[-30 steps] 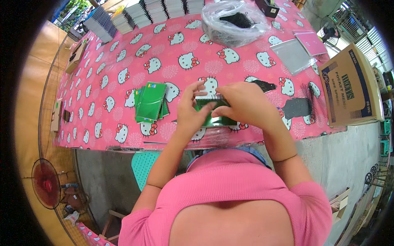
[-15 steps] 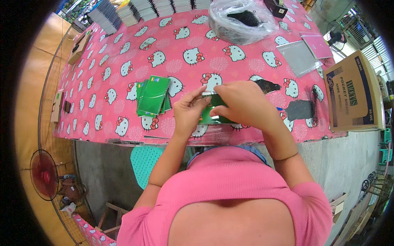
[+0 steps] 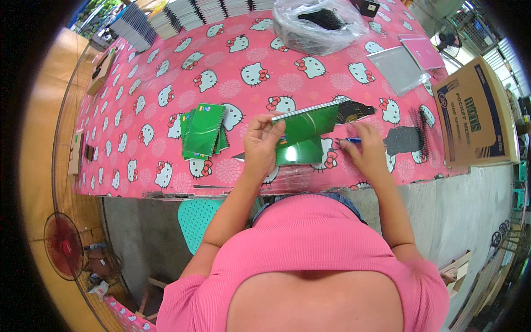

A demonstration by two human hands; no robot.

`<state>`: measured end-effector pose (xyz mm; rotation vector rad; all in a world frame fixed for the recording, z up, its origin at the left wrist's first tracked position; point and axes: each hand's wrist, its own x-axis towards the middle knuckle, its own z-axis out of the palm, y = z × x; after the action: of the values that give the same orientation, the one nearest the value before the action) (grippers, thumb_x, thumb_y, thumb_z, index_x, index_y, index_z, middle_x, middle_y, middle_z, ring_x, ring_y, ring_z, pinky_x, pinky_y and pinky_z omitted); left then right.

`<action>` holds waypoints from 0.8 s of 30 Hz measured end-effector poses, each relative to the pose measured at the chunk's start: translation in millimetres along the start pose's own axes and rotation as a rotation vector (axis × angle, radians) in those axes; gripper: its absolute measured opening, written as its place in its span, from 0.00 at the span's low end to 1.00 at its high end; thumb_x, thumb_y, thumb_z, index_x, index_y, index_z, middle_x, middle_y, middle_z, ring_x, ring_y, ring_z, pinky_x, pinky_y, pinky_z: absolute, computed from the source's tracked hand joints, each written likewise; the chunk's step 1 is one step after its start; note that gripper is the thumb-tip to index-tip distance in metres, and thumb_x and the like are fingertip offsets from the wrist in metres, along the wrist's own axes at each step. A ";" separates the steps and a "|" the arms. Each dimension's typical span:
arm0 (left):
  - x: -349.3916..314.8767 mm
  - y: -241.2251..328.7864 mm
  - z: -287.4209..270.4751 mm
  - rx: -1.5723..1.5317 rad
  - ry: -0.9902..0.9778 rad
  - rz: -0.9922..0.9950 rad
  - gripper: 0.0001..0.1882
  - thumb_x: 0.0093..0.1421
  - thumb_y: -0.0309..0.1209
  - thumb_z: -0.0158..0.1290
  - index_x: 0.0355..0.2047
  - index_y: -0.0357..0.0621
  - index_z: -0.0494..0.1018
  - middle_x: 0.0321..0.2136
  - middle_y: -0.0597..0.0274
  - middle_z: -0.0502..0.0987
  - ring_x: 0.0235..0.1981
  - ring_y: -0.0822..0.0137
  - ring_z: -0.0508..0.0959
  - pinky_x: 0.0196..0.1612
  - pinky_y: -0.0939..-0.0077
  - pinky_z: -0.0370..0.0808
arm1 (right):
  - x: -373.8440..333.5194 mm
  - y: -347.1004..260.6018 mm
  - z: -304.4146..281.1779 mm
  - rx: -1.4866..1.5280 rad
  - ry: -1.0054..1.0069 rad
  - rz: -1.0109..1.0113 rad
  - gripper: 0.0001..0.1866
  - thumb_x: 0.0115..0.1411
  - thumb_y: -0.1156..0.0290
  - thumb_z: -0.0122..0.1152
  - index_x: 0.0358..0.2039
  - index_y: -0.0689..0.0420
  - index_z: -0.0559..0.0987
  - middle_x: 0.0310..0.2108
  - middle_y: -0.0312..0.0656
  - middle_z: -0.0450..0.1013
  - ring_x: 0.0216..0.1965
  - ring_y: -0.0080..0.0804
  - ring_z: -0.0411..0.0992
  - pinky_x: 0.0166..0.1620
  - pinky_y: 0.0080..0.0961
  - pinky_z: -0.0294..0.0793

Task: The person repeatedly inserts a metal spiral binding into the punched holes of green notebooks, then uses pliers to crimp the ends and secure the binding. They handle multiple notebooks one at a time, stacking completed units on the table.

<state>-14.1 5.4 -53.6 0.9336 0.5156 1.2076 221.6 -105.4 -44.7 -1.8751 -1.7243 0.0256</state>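
Observation:
My left hand (image 3: pixel 263 141) pinches the left end of a green spiral notebook (image 3: pixel 310 123), which is raised at a tilt with its white-and-dark coil edge on top. Under it a second glossy green notebook or cover (image 3: pixel 301 153) lies near the table edge. To the right, my right hand (image 3: pixel 366 148) has its thumb and fingers closed round a slim blue pen (image 3: pixel 353 140), its dark tip pointing left. Left of my left hand rests a small pile of green spiral notebooks (image 3: pixel 203 131).
A pink patterned cloth (image 3: pixel 232 88) covers the table. Stacks of spiral notebooks (image 3: pixel 193 14) line the back. A clear plastic bag (image 3: pixel 287 33) with black contents, a transparent sheet (image 3: pixel 397 70), a pink notebook (image 3: pixel 423 52) and a cardboard box (image 3: pixel 470 116) stand or lie to the right.
My right hand has left the notebook, moved right and taken hold of the blue pen. The notebook in my left hand is now lifted and tilted, uncovering the green one below.

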 end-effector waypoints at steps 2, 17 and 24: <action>2.9 -1.3 5.4 -0.035 0.070 0.086 0.12 0.58 0.19 0.56 0.43 0.39 0.71 0.37 0.63 0.73 0.37 0.73 0.74 0.41 0.80 0.72 | -24.8 16.7 16.2 -0.079 -0.106 0.047 0.31 0.52 0.56 0.65 0.53 0.60 0.70 0.54 0.51 0.66 0.55 0.45 0.64 0.55 0.47 0.61; -38.3 5.3 -1.4 1.013 -0.540 0.684 0.15 0.46 0.21 0.61 0.37 0.40 0.75 0.38 0.57 0.78 0.41 0.56 0.77 0.45 0.61 0.72 | -45.4 -17.1 -37.4 0.259 -0.213 0.213 0.21 0.61 0.64 0.58 0.51 0.61 0.71 0.42 0.50 0.70 0.43 0.46 0.70 0.46 0.34 0.70; -41.0 4.8 2.8 1.230 -0.626 0.583 0.20 0.44 0.19 0.58 0.41 0.40 0.76 0.40 0.58 0.78 0.38 0.56 0.76 0.44 0.64 0.71 | -49.3 -45.5 -47.2 0.441 -0.235 0.092 0.18 0.59 0.68 0.60 0.48 0.62 0.73 0.41 0.49 0.72 0.42 0.43 0.72 0.46 0.31 0.71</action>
<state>-27.2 -33.8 -53.5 2.5445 0.4574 0.9284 191.0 -169.8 -4.2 -1.6634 -1.6138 0.6326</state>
